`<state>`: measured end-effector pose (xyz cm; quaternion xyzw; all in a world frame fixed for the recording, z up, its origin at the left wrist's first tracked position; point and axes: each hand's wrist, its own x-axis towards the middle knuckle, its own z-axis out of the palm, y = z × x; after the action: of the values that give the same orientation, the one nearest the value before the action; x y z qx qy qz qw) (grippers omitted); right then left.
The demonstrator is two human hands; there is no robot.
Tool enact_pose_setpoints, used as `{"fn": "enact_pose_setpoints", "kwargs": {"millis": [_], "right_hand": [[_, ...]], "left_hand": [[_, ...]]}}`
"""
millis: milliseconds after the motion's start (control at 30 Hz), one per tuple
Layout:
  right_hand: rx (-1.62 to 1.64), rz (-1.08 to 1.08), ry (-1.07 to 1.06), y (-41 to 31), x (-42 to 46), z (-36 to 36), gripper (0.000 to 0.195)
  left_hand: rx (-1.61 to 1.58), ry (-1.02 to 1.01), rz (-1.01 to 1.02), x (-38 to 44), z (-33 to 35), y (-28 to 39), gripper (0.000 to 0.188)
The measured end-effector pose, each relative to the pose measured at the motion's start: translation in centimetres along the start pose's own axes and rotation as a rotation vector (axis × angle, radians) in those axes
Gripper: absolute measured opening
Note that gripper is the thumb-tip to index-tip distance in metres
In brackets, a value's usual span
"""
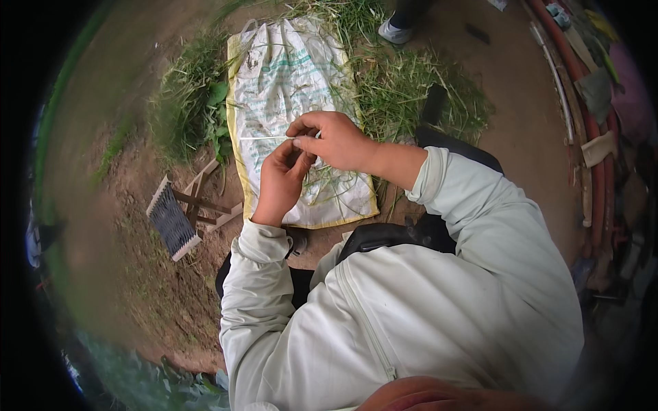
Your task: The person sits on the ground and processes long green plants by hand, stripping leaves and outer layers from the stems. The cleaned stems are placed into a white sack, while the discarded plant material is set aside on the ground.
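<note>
Above a white woven sack with yellow edges (272, 97), my two hands meet, fingertips close together. My left hand (284, 177) comes up from below, its thumb and forefinger pinched at the end of a thin pale stalk or strip (262, 137). From the right, my right hand (329, 138) pinches the same end with thumb and fingers. The rest of the strip points left over the sack. Bits of cut grass (329, 187) lie scattered on the sack below the hands. The fingertips partly hide the held end.
Heaps of cut grass lie left (180, 97) and right (406, 92) of the sack. A small folding stool (175, 221) lies to the left. Another person's shoe (395, 32) is at the top. Red pipes (596, 190) and poles line the right side.
</note>
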<state>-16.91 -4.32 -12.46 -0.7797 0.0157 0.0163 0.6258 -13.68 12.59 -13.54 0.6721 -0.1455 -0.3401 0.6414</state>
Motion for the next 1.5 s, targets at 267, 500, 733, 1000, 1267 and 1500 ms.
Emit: {"fn": "enact_pose_setpoints", "kwargs": {"millis": [267, 500, 733, 1000, 1267, 1500], "right_hand": [[0.162, 0.044, 0.013, -0.2, -0.7, 0.4, 0.010], [-0.117, 0.111, -0.250, 3.7, -1.4, 0.5, 0.020], [-0.731, 0.442, -0.182, 18.5, -1.3, -5.0, 0.041], [-0.889, 0.813, 0.199, 31.5, 1.2, -12.8, 0.069], [-0.823, 0.976, 0.056, 35.1, 3.1, -13.0, 0.102], [-0.851, 0.771, 0.057, 42.0, 5.3, -15.2, 0.031]], "left_hand": [[-0.246, 0.136, 0.014, 0.0, -0.5, 2.2, 0.037], [-0.284, 0.235, 0.083, 0.1, -1.2, 1.0, 0.041], [-0.338, 0.199, -0.018, -0.1, -1.6, 2.4, 0.039], [-0.293, 0.303, -0.103, -0.8, -1.7, 2.2, 0.039], [-0.269, 0.355, -0.202, 0.9, -1.9, 1.5, 0.039], [-0.255, 0.315, -0.249, 2.7, -1.3, 1.0, 0.039]]}}
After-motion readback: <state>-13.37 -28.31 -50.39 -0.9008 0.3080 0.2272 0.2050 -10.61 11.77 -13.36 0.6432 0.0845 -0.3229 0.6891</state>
